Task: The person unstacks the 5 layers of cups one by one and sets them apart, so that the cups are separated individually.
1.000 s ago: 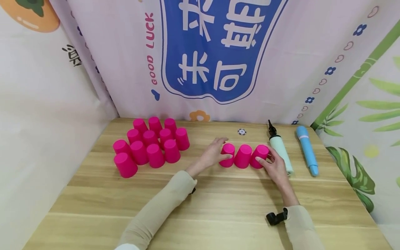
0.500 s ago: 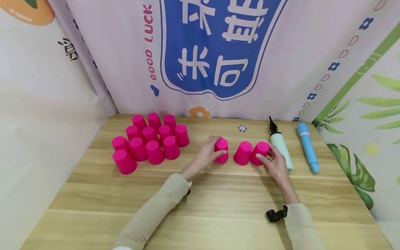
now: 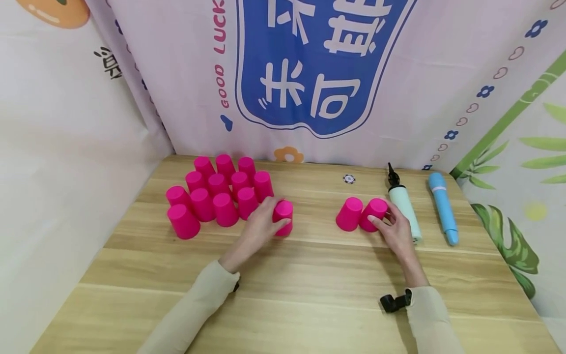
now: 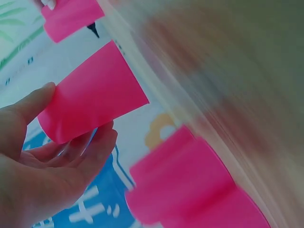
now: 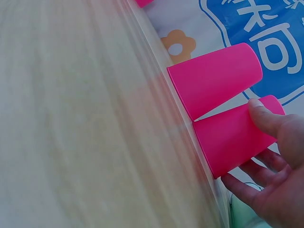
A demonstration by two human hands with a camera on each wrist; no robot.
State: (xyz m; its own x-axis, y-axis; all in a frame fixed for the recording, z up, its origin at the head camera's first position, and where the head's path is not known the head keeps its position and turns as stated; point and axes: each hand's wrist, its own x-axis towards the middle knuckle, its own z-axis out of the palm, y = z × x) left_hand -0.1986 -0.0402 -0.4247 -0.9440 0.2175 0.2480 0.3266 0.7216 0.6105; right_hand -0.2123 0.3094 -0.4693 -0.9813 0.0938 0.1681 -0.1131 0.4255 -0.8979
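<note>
Banner reads "GOOD LUCK". Left hand grasps an upturned pink plastic cup on the wooden table, just right of the pink cup cluster. Right hand grips the right cup of a touching pair

Cups: all hot pink, plain, no pattern — the cluster of cups, the single cup and the pair of cups. Table: pale wood grain in light tan planks. Pump: pale mint body, black nozzle. Blue wand: sky blue with a lighter band. Sleeves: beige. Backdrop: pale pink, blue panel with white characters, magenta lettering, small blue flowers, green bamboo leaves at right
</note>
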